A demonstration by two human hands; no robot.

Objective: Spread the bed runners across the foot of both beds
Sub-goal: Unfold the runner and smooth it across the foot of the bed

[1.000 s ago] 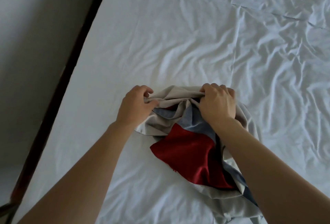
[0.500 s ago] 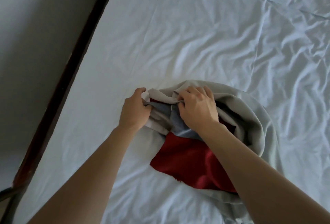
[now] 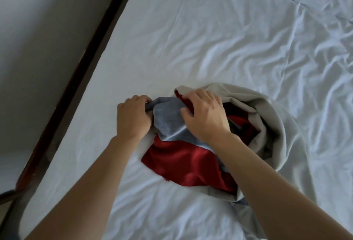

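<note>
1. Runner [image 3: 183,161] bunched mid-bed [image 3: 191,29], near left edge; unfolding step
2. Left hand [image 3: 131,119] fisted on grey fold; right hand [image 3: 205,115] half-curled, pressing cloth
3. Next: locate ends, draw apart

A bedroom: a white-sheeted bed [image 3: 210,39] with dark wooden frame [image 3: 80,79] beside a plain wall [image 3: 38,29].
</note>
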